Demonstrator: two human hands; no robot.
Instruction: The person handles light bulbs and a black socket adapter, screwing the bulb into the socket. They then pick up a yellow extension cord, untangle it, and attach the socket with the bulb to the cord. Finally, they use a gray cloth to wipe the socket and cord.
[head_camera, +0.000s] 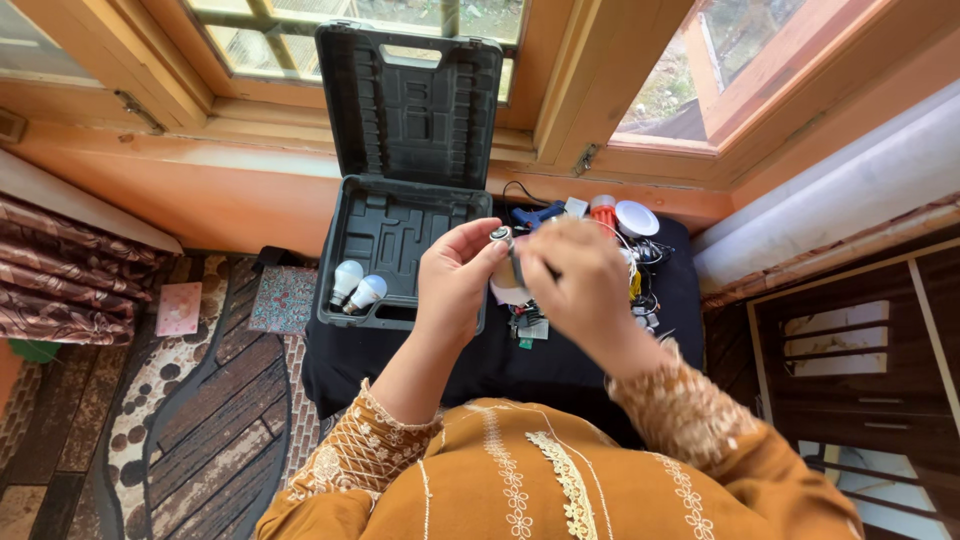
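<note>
Head view, read from near to far. Nearest the camera were the two embroidered mustard-yellow fabric sleeves (372, 452) of the person.

Above them, the left hand (455, 285) and the right hand (580, 280) met over the black cloth-covered tabletop (400, 365). The left fingers (478, 243) were closed on a small round silver-metal screw cap (501, 235), which capped the white, rounded plastic bulb body (508, 290) showing between the two palms. From the left fingers the cap lay at about three o'clock, touching them; the bulb's long axis appeared to run roughly from twelve to six o'clock, cap uppermost. The right hand was motion-blurred; it curled around something dark beside the cap, but whether its fingers truly gripped could not be told. The left hand was the nearer to the cap.

Farther out, at ten o'clock, lay an open black moulded-plastic tool case (400, 215) with two white pear-shaped lamp bulbs (357, 285) in its tray. At one o'clock sat a clutter of wires and small lamp parts (625, 225).
</note>
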